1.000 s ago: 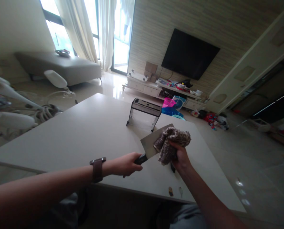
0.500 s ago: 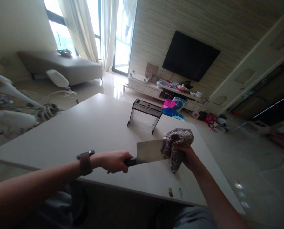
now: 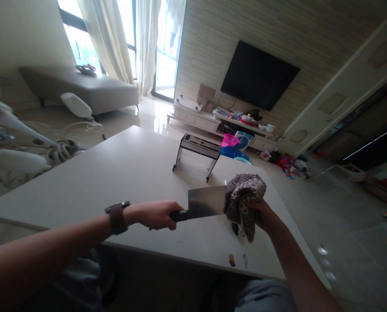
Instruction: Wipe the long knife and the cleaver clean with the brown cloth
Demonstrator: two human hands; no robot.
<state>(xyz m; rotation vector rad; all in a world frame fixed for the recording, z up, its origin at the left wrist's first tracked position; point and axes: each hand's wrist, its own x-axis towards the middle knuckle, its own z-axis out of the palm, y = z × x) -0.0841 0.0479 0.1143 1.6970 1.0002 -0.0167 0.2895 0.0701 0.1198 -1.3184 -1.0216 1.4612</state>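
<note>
My left hand (image 3: 161, 215) is wrapped round the black handle of a cleaver (image 3: 207, 201), whose broad metal blade points right above the table. In my right hand (image 3: 260, 212) is a bunched grey-brown fluffy cloth (image 3: 248, 190), and it covers the far end of the blade. A dark object beneath the cloth is mostly hidden. Behind the blade a knife block (image 3: 200, 151) with a slotted top and see-through sides stands upright on the white table (image 3: 125, 169).
Two small items, a yellow-and-dark one (image 3: 231, 260) and a pale one (image 3: 245, 261), lie near the table's front edge. Beyond the table are a pink basket (image 3: 230, 140) and a low TV cabinet (image 3: 196, 119). White chairs (image 3: 18, 161) stand at the left.
The cloth in my right hand has shifted slightly right along the blade, uncovering a little more metal. The cleaver has tilted slightly, and my left hand has risen a touch.
</note>
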